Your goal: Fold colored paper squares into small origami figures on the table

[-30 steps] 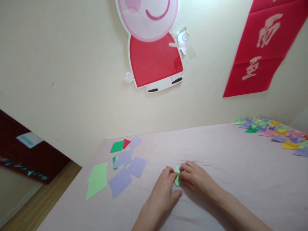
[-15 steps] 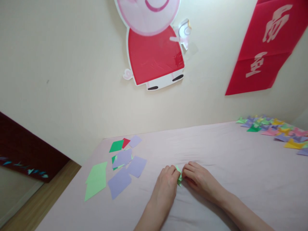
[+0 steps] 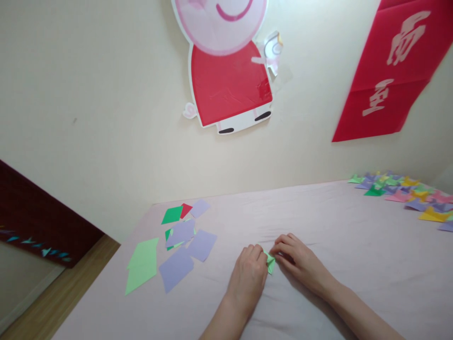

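Note:
A small piece of folded light green paper [image 3: 270, 264] lies between my two hands on the pale pink sheet [image 3: 226, 302]. My left hand [image 3: 249, 271] is closed on its left side, the fingertips hiding part of it. At its right edge, my right hand [image 3: 295, 257] has thumb and fingertips pinched together and touching the paper. Some creases and a pointed corner show on the paper; its full shape is hidden.
Loose paper squares lie at the left: light green paper [image 3: 142, 264], purple paper [image 3: 176, 270], dark green paper [image 3: 172, 215] and red paper [image 3: 186, 210]. Several folded paper figures [image 3: 410, 193] crowd the far right. Behind stands a wall with a pig cutout [image 3: 230, 85] and red banner [image 3: 385, 80].
My right hand has shifted slightly to the right. More of the folded green paper now shows, its face lying flatter between my hands.

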The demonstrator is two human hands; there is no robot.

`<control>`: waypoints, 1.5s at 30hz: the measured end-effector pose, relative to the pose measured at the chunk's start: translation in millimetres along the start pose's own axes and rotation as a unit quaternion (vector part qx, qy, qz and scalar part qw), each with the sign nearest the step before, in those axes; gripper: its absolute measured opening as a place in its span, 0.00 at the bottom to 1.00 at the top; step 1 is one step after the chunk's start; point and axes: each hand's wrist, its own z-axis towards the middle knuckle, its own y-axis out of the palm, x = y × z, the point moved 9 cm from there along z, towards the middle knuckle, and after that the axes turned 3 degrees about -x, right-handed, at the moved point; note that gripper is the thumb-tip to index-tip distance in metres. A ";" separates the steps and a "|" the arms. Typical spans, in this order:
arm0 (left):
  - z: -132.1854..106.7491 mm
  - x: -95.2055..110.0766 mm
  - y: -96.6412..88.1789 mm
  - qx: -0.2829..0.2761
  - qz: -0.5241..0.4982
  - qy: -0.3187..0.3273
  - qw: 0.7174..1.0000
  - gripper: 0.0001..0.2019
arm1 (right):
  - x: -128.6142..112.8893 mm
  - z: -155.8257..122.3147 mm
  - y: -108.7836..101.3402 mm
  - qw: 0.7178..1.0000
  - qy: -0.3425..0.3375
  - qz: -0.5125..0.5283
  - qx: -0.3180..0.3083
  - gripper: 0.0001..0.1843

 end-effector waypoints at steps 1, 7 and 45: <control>1.4 -0.9 0.9 0.005 0.003 -0.008 1.000 0.07 | 2.7 0.2 -0.3 1.000 0.006 0.007 0.000 0.10; 8.2 -4.8 2.1 0.040 -0.016 -0.048 0.998 0.06 | 14.9 3.7 1.9 0.998 0.034 0.046 -0.015 0.10; 15.1 -36.2 -4.4 0.036 -0.289 -0.094 0.952 0.07 | 16.9 23.8 12.7 0.995 0.082 0.028 -0.040 0.05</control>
